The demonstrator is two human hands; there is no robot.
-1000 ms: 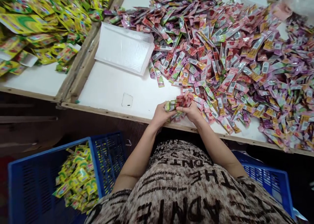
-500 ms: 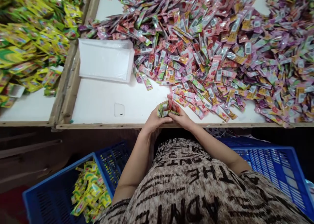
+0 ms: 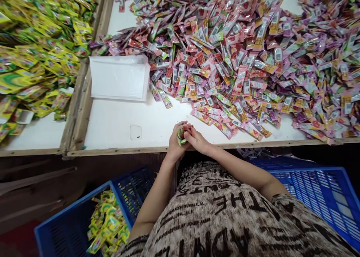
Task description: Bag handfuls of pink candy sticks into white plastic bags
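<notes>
Close to the table's front edge, my left hand [image 3: 174, 141] is closed around a small bundle of candy sachets [image 3: 184, 132], red and green ones pressed together. My right hand [image 3: 198, 142] grips the same bundle from the right, its thumb lying over the packets. How many sachets are in the bundle I cannot make out. Just to the right and beyond my hands spreads a big pile of stick-shaped candy sachets [image 3: 225, 73] in pink, purple, orange and green wrappers.
A white tray [image 3: 119, 78] lies on the white tabletop [image 3: 112, 122] at left. Beyond a wooden divider [image 3: 81, 110] are heaped yellow-green packets [image 3: 45, 62]. Below the table, a blue crate [image 3: 64, 219] holds yellow packets, and another blue crate [image 3: 317, 189] stands at right.
My hands have drawn slightly left, and the sachets, earlier fanned apart between them, are now gathered into a tighter bundle. The view has shifted a little.
</notes>
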